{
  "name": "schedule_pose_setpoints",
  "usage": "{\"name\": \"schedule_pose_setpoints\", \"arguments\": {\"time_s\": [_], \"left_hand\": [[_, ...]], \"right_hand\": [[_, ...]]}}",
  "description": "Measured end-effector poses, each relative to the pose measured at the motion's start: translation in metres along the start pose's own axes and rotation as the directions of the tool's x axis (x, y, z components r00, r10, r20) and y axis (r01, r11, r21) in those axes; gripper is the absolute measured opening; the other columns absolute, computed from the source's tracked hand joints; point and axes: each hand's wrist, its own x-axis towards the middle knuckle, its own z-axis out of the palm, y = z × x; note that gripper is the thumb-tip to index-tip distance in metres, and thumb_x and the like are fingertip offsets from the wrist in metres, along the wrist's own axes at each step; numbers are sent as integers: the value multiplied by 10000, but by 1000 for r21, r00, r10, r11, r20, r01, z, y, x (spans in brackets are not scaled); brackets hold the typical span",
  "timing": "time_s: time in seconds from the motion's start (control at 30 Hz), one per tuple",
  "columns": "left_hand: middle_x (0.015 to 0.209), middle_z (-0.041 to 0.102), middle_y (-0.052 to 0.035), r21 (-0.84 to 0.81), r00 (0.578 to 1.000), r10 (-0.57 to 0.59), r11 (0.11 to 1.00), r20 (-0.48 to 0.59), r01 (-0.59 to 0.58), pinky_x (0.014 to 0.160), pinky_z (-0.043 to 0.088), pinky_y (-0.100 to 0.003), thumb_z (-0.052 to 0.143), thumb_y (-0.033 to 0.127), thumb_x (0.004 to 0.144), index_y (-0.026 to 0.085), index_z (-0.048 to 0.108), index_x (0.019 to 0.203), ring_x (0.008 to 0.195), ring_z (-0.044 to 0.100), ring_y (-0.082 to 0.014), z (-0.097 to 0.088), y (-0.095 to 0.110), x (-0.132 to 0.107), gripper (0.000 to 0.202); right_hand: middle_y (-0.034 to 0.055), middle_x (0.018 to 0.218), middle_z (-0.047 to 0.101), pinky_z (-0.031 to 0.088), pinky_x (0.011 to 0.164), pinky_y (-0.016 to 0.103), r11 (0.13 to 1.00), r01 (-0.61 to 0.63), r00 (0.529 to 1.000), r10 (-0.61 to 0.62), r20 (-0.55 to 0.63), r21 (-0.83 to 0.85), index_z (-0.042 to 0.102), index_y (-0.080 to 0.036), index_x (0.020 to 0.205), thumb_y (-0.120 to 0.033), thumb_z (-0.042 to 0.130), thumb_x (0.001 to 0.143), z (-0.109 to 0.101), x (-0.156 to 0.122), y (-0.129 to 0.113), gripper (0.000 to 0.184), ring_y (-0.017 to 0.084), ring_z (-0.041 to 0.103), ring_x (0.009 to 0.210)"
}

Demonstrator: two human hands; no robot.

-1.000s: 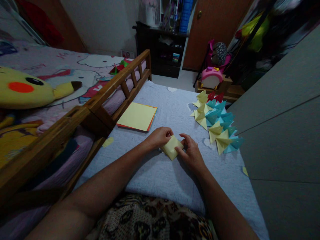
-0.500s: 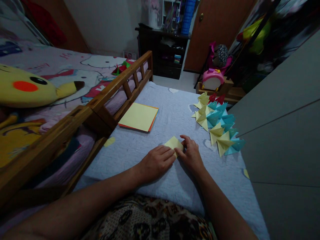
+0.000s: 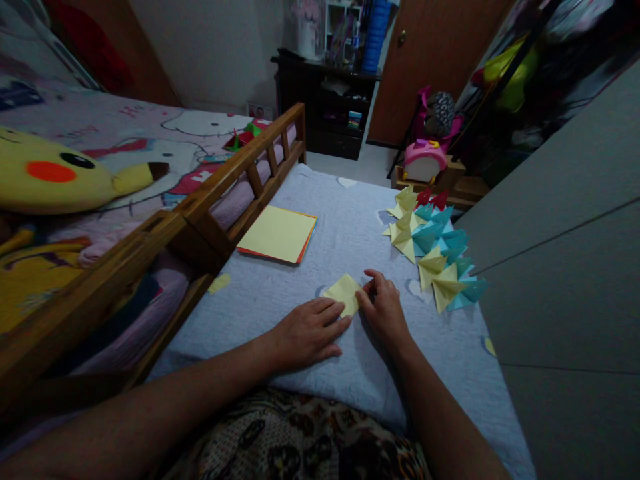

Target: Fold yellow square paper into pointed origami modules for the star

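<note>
A small folded square of yellow paper [image 3: 345, 291] lies on the pale blue cloth [image 3: 345, 220] in front of me, one corner pointing away. My left hand [image 3: 313, 330] rests flat at its near left side, fingers spread, with fingertips touching the paper's lower edge. At the paper's right corner, my right hand [image 3: 383, 307] pinches the edge between thumb and curled fingers. Beyond my left hand sits a stack of square paper sheets [image 3: 280, 233], yellow on top with orange and blue edges showing.
Several folded paper pieces, yellow [image 3: 445, 287], light blue [image 3: 443, 230] and red [image 3: 439, 199], stand in a cluster at the right. A wooden bed rail [image 3: 200, 200] borders the left side. A pale cabinet panel [image 3: 565, 267] rises on the right.
My left hand has drawn back slightly and spread its fingers, uncovering more of the yellow paper. My right thumb has moved right, onto the paper's right corner.
</note>
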Motion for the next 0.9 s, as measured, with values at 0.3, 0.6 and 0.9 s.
{"name": "schedule_pose_setpoints", "arguments": {"time_s": [0.3, 0.6, 0.9], "left_hand": [[1262, 593, -124, 0, 999, -14, 1000, 32, 14, 1053, 428, -405, 650, 470, 925, 164, 531, 1356, 1154, 530, -292, 3, -2, -2, 542], [1284, 572, -140, -24, 1000, -12, 1000, 18, 13, 1058, 415, -409, 649, 459, 930, 161, 508, 1374, 1179, 512, -299, 3, -3, -2, 553], [1233, 586, -132, -31, 1000, -8, 999, 5, 8, 1020, 442, -402, 643, 454, 937, 161, 524, 1351, 1122, 534, -287, 6, -5, -5, 521]], "right_hand": [[100, 947, 668, 389, 866, 446, 995, 28, 994, -39, -106, -100, 569, -168, 1254, -275, 547, 845, -3, -2, 4, 423, 292, 521, 925], [191, 1375, 503, 316, 1050, 565, 939, 143, 990, -131, 60, -312, 312, -170, 1529, -461, 643, 804, 0, -12, -2, 849, 396, 418, 1268], [184, 1348, 523, 352, 1011, 569, 919, 67, 997, -73, -1, -388, 305, -183, 1543, -423, 613, 851, -10, -7, 15, 794, 391, 447, 1222]]}}
